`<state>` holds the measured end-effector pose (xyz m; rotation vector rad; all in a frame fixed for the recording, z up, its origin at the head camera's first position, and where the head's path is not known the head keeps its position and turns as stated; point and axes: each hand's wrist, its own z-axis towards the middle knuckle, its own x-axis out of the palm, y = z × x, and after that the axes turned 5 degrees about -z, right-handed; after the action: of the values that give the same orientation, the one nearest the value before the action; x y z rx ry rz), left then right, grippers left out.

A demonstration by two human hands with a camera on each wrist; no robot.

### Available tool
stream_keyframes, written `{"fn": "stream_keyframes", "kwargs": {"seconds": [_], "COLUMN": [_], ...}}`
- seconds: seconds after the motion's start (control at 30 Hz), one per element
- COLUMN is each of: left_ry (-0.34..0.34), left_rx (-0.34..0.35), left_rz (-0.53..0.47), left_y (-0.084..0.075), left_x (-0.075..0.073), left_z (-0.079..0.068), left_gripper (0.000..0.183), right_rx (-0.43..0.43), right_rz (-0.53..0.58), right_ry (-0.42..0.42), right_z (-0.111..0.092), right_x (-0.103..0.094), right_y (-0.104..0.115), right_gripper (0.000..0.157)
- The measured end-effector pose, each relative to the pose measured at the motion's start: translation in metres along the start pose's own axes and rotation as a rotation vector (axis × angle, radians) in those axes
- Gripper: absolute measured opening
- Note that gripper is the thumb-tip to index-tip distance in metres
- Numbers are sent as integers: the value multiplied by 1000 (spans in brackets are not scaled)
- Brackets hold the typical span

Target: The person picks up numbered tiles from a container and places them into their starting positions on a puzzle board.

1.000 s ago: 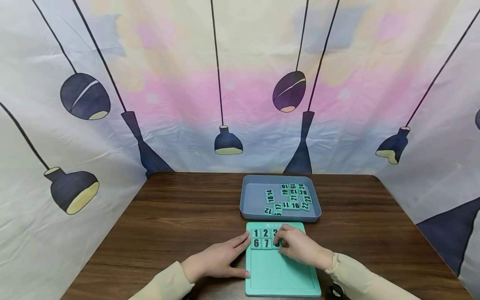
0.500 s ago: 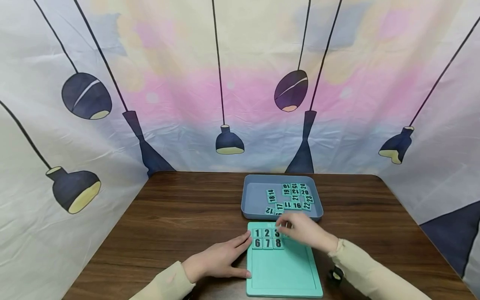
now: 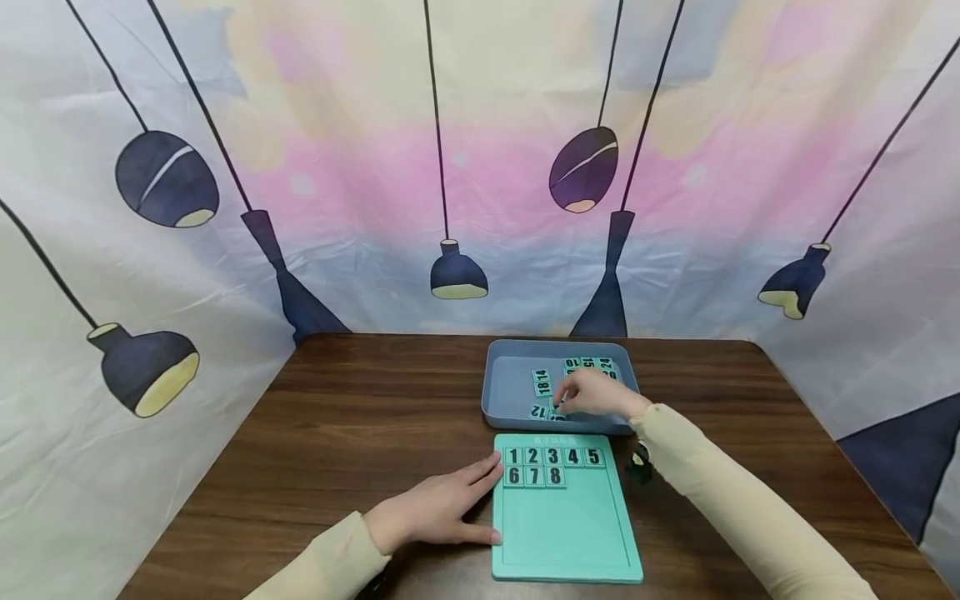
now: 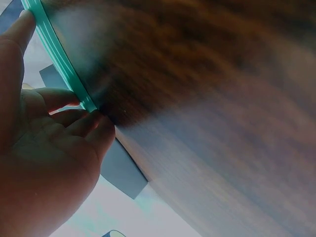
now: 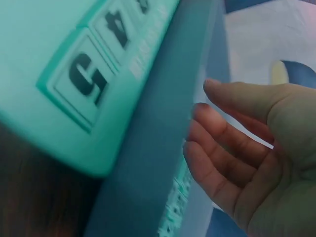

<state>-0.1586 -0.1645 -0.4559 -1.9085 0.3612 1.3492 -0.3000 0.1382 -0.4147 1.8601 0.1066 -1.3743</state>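
Note:
A mint-green board (image 3: 566, 533) lies on the table, with number tiles 1 to 5 in its top row and 6, 7 and the 8 tile (image 3: 555, 476) below. My left hand (image 3: 438, 506) touches the board's left edge with its fingertips and thumb. Over the blue-grey tray (image 3: 504, 375) reaches my right hand (image 3: 596, 393), its fingertips near several loose number tiles (image 3: 542, 382). In the right wrist view, the thumb and fingers of the right hand (image 5: 252, 153) stand apart and hold nothing. That hand hides part of the tiles in the tray.
The brown wooden table (image 3: 375, 417) carries both board and tray, the tray just behind the board. A printed cloth (image 3: 337, 167) with lamp pictures hangs behind the table. A small dark object (image 3: 640, 464) shows beneath the right sleeve.
My right hand has moved from the 8 tile on the board up and away into the tray. The 8, 4 and 5 tiles are now uncovered. The left hand stays at the board's edge.

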Motion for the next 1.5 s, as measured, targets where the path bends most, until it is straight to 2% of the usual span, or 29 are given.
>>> {"fn": "stream_keyframes", "kwargs": {"seconds": [0.17, 0.33, 0.53, 0.73, 0.93, 1.1, 1.2, 1.37, 1.5], "left_ry": [1, 1, 9, 10, 5, 12, 13, 19, 16], "left_rx": [-2, -4, -16, -2, -3, -22, -29, -38, -34], "left_rz": [-12, -12, -8, -9, -1, 1, -2, -18, -13], "left_y": [0, 1, 1, -1, 1, 1, 1, 1, 0], "left_x": [2, 0, -1, -1, -1, -3, -2, -1, -2], "left_z": [0, 1, 2, 2, 2, 1, 0, 1, 2], "left_gripper": [92, 92, 93, 92, 93, 94, 94, 93, 93], "right_rx": [52, 85, 76, 50, 62, 53, 37, 12, 36], "right_rz": [-84, -173, -173, -231, -184, -144, -129, -122, -120], "right_ry": [95, 122, 70, 3, 15, -14, -25, 21, 28], "right_z": [19, 33, 42, 45, 39, 34, 33, 34, 34], "right_x": [14, 20, 22, 17, -1, -16, -20, -21, -23], "right_y": [10, 16, 17, 13, 4, -11, -18, -20, -20], "right_gripper": [12, 9, 13, 23, 31, 32, 29, 29, 30]}}
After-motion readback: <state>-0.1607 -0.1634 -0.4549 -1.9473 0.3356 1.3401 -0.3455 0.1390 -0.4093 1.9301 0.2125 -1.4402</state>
